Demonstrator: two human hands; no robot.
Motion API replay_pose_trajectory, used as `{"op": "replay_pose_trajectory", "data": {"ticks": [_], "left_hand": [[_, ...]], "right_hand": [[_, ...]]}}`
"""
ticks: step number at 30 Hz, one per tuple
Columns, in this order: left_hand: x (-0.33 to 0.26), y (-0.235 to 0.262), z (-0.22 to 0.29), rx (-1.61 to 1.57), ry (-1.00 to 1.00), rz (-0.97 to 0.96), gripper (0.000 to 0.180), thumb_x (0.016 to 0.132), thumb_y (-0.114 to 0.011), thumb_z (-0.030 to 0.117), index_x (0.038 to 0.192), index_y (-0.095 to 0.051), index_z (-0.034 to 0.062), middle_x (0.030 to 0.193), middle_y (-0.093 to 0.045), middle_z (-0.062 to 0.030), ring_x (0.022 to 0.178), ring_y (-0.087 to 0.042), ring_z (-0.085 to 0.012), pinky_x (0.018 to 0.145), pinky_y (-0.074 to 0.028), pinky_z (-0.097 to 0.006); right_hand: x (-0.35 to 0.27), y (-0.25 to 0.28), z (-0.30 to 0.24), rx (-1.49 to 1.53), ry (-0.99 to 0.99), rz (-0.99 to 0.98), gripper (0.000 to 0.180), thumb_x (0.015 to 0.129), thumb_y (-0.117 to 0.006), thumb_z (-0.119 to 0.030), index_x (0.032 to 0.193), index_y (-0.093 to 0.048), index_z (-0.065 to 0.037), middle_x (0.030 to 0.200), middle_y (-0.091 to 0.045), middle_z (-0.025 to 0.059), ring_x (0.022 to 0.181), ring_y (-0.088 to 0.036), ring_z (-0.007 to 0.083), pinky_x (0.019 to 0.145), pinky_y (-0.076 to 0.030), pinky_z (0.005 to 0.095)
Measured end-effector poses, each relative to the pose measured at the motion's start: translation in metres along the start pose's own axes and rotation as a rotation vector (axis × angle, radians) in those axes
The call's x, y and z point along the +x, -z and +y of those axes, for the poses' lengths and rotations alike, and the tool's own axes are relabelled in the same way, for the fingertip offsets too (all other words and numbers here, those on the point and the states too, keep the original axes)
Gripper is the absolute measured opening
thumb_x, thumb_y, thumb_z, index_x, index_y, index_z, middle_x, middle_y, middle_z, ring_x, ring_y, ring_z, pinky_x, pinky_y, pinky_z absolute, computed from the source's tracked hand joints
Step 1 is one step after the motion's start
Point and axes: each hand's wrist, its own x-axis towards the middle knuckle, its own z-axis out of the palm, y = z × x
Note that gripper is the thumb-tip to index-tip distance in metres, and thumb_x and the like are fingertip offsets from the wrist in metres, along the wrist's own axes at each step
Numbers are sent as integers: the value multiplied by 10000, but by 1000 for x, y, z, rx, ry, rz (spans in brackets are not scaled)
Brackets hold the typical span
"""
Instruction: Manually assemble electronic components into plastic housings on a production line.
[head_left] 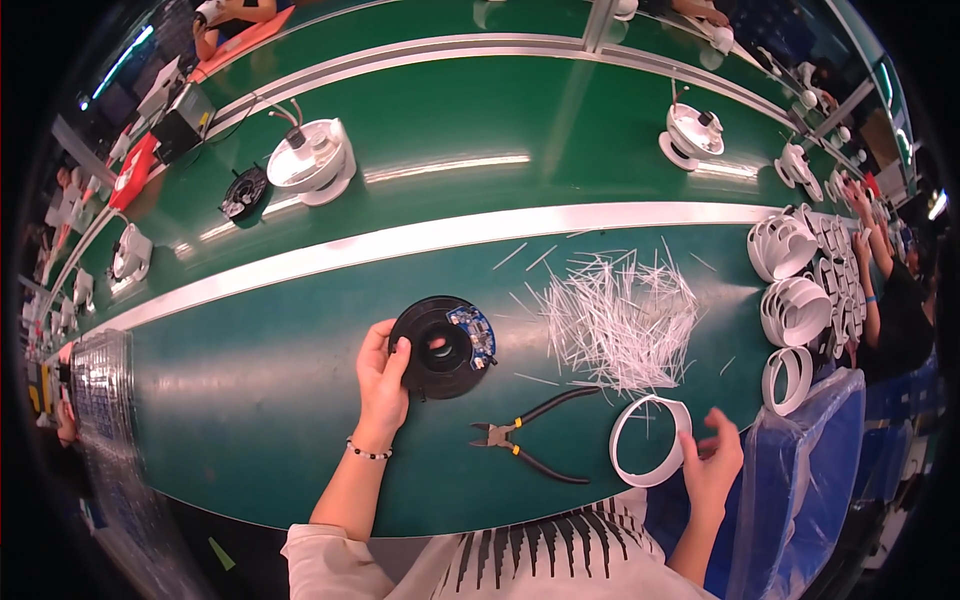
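In my left hand is a black round housing with a hole at its centre. The thumb lies on its face, and the other fingers go behind it. A curved blue circuit board sits on the right part of that face. My right hand is by the right edge of a white ring, its thumb at the rim and its fingers apart. Between the hands, pliers with black handles lie on the table with the handles spread.
A loose heap of thin white strips lies beyond the pliers. White rings are stacked at the right, above a plastic-lined blue bin. White housings stand on the green conveyor. Clear trays are at the left. Other people work nearby.
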Motion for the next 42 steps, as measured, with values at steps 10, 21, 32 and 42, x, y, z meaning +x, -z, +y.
{"op": "replay_pose_trajectory", "data": {"ticks": [10, 21, 32, 42], "left_hand": [[-2, 4, -5, -7, -18, -16, 225, 838, -526, 93, 1028, -457, -6, 993, -541, -65, 916, -498, -110, 829, -384, -240], [-5, -9, 10, -74, 1, -28, 222, 845, -498, 99, 1025, -443, -19, 1005, -550, -102, 922, -530, -142, 805, -430, -270], [-27, -19, 14, -258, 300, -162, 524, 749, -360, 189, 1215, -347, -48, 1174, -462, -161, 1083, -459, -243, 928, -363, -339], [-18, -11, 35, -729, 642, -232, 549, 878, -233, 424, 1196, -422, 19, 1160, -489, -149, 1036, -497, -267, 892, -412, -390]], "right_hand": [[-16, -23, -22, -162, 414, -179, 1243, 363, -834, -313, 1315, -115, 37, 1334, -213, 223, 1219, -230, 371, 998, -223, 414], [-15, -9, -28, 101, 277, -81, 1167, 427, -808, -275, 1325, -118, 9, 1316, -240, 190, 1190, -307, 308, 979, -270, 381], [-18, -83, -174, 510, 948, -272, 1152, 473, -819, -345, 1305, -129, 55, 1311, -214, 246, 1166, -296, 379, 945, -271, 439], [-25, -92, -186, 534, 1008, -402, 1166, 463, -818, -352, 1303, -121, 62, 1320, -202, 258, 1177, -270, 400, 949, -268, 458]]}}
